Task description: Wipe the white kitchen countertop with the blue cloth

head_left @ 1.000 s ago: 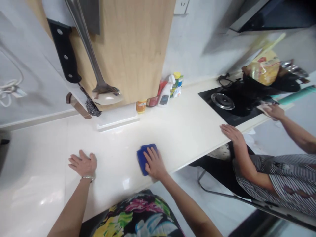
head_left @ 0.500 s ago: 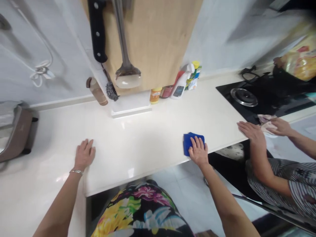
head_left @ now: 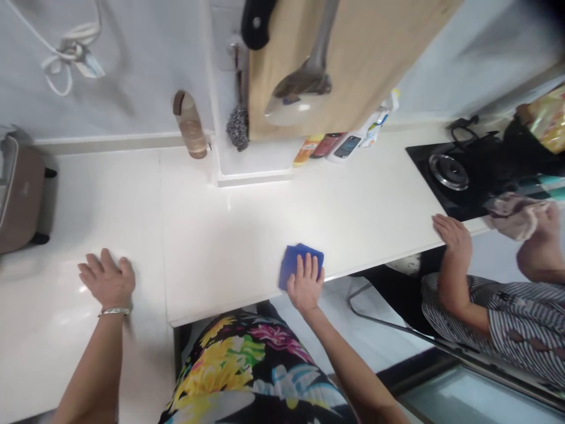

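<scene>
A folded blue cloth (head_left: 289,259) lies on the white countertop (head_left: 247,235) close to its front edge. My right hand (head_left: 306,288) presses on it, thumb and fingers over its lower right part. To the left, my left hand (head_left: 108,280), with a bracelet at the wrist, rests palm down on the counter. Its fingers are spread and nothing is in them.
A wooden board (head_left: 366,59) with a spatula (head_left: 304,82) hangs at the back, beside a steel scrubber (head_left: 238,126). Bottles (head_left: 346,147) stand below. A brown appliance (head_left: 22,200) is left; a co-worker's hand holds a rag (head_left: 512,215) near the stove (head_left: 477,171).
My right hand has moved left along the counter with the blue cloth. My left hand has shifted left, its fingers wider apart. The view has shifted, and the co-worker's rag has moved right.
</scene>
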A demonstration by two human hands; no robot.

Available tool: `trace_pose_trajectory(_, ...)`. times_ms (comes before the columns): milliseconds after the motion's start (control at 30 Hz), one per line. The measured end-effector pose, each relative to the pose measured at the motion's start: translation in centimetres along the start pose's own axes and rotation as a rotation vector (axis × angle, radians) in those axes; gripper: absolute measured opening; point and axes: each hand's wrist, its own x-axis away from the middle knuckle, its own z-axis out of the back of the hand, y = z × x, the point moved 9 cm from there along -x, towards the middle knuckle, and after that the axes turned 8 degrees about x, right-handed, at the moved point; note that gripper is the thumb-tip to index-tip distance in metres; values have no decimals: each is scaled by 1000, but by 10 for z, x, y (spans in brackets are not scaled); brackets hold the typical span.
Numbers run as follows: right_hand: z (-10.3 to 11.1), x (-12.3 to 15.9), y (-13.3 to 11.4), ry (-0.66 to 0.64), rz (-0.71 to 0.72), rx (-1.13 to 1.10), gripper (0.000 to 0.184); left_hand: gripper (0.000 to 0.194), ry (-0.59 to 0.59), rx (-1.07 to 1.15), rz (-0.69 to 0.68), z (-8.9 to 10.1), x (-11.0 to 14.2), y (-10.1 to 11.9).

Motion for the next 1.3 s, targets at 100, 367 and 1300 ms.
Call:
trace_pose_trajectory(100, 9, 14, -54, -33, 49, -14, 69, 61, 103, -78, -42, 4, 0, -7)
trace_pose_trajectory(367, 21, 27, -153, -145, 347, -18, 78, 65, 81, 16, -4, -1, 4, -20)
trace_pose_trajectory(1300, 69, 24, -376, -207, 1062, -301, 73, 61, 144, 73, 23, 12, 9, -25)
